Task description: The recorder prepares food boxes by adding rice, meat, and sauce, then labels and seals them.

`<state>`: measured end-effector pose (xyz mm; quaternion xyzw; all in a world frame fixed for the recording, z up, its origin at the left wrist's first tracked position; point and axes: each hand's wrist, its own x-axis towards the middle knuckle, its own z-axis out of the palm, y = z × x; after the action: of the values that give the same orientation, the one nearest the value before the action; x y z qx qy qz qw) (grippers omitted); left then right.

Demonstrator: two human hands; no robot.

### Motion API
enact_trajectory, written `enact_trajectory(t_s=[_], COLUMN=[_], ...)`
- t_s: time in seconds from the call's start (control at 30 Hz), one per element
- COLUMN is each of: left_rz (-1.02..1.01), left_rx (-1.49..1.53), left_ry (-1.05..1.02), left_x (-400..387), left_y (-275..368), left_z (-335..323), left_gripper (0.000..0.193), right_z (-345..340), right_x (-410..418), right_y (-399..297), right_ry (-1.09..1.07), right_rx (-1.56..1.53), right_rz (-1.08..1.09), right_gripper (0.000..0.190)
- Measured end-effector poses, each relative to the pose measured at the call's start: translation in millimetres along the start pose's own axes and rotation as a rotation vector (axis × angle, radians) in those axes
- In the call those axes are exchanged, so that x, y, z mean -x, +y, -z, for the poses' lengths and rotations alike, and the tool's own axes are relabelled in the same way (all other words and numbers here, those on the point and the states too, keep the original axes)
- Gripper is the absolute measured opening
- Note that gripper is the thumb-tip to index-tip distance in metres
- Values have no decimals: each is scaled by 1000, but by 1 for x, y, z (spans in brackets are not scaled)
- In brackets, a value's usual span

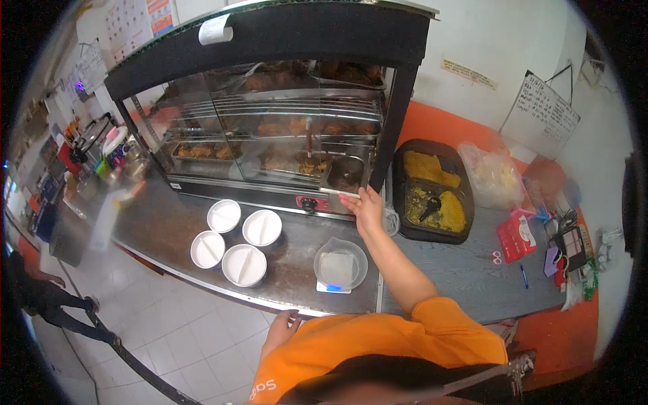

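My right hand (367, 207) grips the near rim of a small metal pan (347, 174) in the right-hand opening of a glass food warmer (197, 109). The pan's contents look dark and are hard to make out. At the counter's front edge rests my left hand (282, 326), its fingers partly curled and nothing visible in it. Between the hands, a clear plastic bowl (358, 271) stands on a small white kitchen scale (345, 290). Several round white lidded tubs (223, 216) are grouped on the metal counter (162, 217) to its left.
Fried food on trays (202, 151) fills the warmer's shelves. To the right are a dark divided pan (433, 234) of yellow food, a plastic bag (488, 174), pink scissors (496, 257) and a blue pen (524, 276). Another person's legs (76, 314) show at far left.
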<state>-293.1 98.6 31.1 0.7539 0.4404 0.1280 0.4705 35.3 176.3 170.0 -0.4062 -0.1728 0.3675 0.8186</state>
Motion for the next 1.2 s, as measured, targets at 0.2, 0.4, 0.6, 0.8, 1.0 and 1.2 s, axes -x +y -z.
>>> enact_trajectory(t_s=[0.2,0.4,0.6,0.8,1.0,1.2], left_rz=[-54,-111,-40,113,206,292], left_rx=[1,106,356,379,537,798], left_ry=[-30,17,95,65,8,148], left_x=[-8,-26,-64,-110,-132,-154], left_y=[5,19,33,68,52,44], left_z=[1,-3,-12,-22,-16,6], left_gripper=[30,24,22,27,25,23], right_z=[36,99,156,223,254,256], right_x=[53,105,160,191,209,196], right_y=[-21,-37,-72,-65,-48,-61], right_ry=[-46,-179,-80,41,197,282], right_rx=[-37,61,154,174,273,643], right_rz=[-108,-285,-288,-257,-256,-279], right_gripper=[35,48,48,48,49,44])
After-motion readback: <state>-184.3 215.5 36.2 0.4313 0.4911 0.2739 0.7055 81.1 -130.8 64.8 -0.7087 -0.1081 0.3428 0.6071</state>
